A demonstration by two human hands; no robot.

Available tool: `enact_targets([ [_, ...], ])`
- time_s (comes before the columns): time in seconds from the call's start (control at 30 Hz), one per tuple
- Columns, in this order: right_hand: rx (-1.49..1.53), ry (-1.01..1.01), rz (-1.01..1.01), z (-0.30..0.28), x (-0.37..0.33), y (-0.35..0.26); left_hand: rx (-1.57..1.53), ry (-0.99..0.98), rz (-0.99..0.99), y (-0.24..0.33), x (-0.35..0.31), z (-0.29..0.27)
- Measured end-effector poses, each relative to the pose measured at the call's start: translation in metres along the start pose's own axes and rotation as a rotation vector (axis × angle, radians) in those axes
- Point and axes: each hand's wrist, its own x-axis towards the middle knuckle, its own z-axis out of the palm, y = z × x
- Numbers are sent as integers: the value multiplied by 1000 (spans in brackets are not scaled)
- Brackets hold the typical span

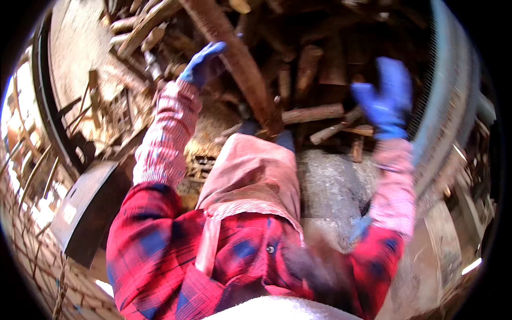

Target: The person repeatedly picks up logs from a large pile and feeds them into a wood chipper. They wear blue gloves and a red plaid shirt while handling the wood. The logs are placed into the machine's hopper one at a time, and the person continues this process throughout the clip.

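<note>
A long, thick brown log (240, 66) runs from the top of the view down to just in front of my apron, slanting from upper left to lower right. My left hand (204, 63), in a blue glove, grips the log's left edge; part of the fingers is hidden against the wood. Off to the right, my right hand (385, 98), also blue-gloved and slightly blurred, is raised with thumb and fingers spread. It holds nothing. Below it lie shorter pieces of wood, among them a pale-ended stick (333, 128) and a short log (313, 113).
Loose firewood (309, 69) is heaped ahead in shadow. A curved blue-grey metal wall with a toothed edge (445, 90) rises at right. Left stands a dark curved metal frame (50, 101) and a box-like metal piece (88, 205). Grey stone-like ground (333, 186) lies right of my apron.
</note>
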Motion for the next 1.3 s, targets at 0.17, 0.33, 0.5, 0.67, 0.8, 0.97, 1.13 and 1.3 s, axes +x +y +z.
enact_targets([
  [0.17, 1200, -379, 296, 63, -42, -115, -344, -100, 97, -4, 1, 151],
  [0.33, 1467, 128, 483, -1, -60, -68, -184, -218, 267, 16, 19, 312],
  [0.5, 1169, 659, 451, -146, -28, 116, 303, -549, 562, 40, 11, 449],
  [0.67, -94, 507, 488, -228, -16, 221, 568, -481, 359, -7, 38, 415],
  [0.8, -562, 1, 751, -141, -81, 259, 845, -340, 139, -62, 34, 344],
  [0.97, -302, 116, 710, -125, -107, 268, 866, 71, 52, -113, 7, 189],
  [1.13, -418, 365, 360, -133, -90, 217, 1095, 213, -257, -112, -13, 106],
  [1.3, -118, 326, -28, -95, 9, 159, 1109, 375, -357, -137, 17, 43],
])
